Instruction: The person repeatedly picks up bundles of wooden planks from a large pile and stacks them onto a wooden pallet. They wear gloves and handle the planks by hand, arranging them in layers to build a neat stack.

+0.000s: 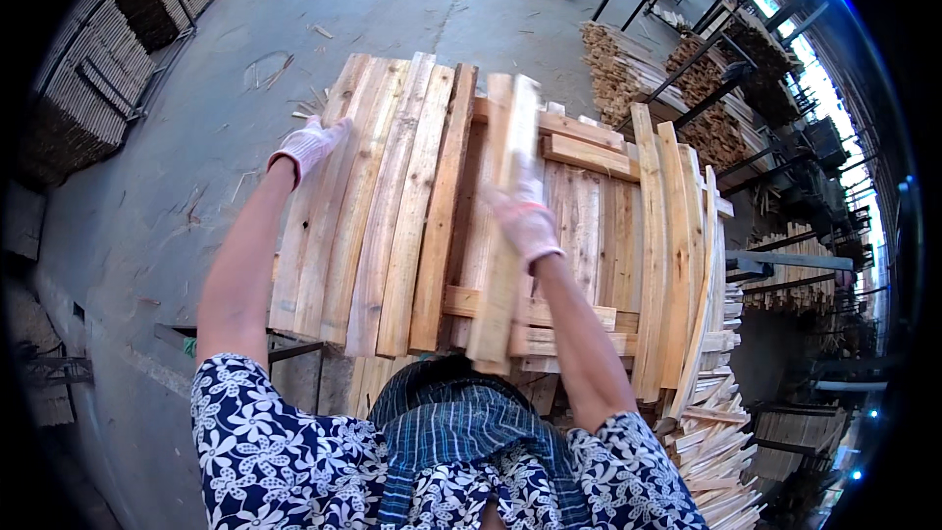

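Wooden boards point(392, 206) lie side by side in a row on top of a stack in front of me. My left hand point(312, 144), in a pale knitted glove, rests against the outer edge of the leftmost board, its fingers apart. My right hand point(525, 221), gloved the same way and blurred by motion, is closed around a pair of wooden planks point(510, 128), held lengthwise just right of the row. Under them, crosswise wooden strips point(589, 159) span a lower layer of boards point(579, 221).
Several loose boards point(650, 255) stand along the stack's right side, above a heap of thin wood strips point(721, 461). Stacked timber point(98, 79) stands far left. More wood piles point(628, 69) and metal racks line the right. Wood scraps point(280, 74) litter the concrete floor point(392, 0).
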Tool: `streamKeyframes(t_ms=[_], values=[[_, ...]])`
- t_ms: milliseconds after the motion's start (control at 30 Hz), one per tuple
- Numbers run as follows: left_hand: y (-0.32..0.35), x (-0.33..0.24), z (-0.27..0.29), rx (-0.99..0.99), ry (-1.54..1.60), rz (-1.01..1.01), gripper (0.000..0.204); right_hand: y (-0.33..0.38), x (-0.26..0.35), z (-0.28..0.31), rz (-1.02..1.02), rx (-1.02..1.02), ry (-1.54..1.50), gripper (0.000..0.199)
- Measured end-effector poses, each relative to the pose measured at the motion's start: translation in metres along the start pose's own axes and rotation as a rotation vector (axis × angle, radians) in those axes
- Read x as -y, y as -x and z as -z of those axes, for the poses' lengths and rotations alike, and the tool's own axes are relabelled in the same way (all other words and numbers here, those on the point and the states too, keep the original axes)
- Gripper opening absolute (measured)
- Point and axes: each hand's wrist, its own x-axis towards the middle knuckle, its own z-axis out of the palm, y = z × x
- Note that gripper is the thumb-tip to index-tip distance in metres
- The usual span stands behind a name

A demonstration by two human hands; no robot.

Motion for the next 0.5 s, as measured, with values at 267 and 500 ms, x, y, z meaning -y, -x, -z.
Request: streamKeyframes(t_ms=[267,500], values=[[-0.001,-0.010,-0.013,-0.077,0.009,-0.044,0.094,-0.021,0.000,-0.050,0.197,-0.075,0.376,0.057],[-0.019,0.001,-0.029,-0.229,-0.037,-0.050,0.092,-0.032,-0.096,-0.011,0.060,0.259,-0.964,0.060]])
